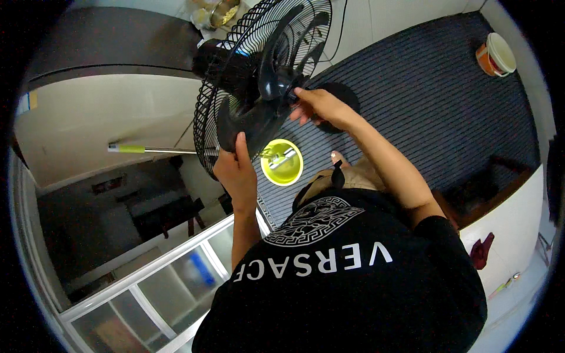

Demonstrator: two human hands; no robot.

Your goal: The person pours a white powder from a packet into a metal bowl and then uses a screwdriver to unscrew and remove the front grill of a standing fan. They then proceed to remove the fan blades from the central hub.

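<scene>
Left hand (235, 167) clenched on a dark fan blade (250, 120), steadying it against turning; right hand (318, 106) with fingers (301, 94) pinching the blade hub (276, 85). Fan, front guard off, backed by rear grille (209, 126) above striped mat (435, 100) and yellow bowl (282, 163).

A dark grey ribbed floor mat (435, 88) covers most of the floor, with pale tiled floor (382, 17) showing beyond its far edge. Directly on the mat, below the right hand (321, 106), sits a round black fan base (341, 97), partly hidden. Just right of the left hand (235, 167) a lime-green round plastic bucket (282, 163) stands at the mat's edge. Well to the right of both hands, an orange tub with a white rim (495, 55) rests on the mat.
</scene>
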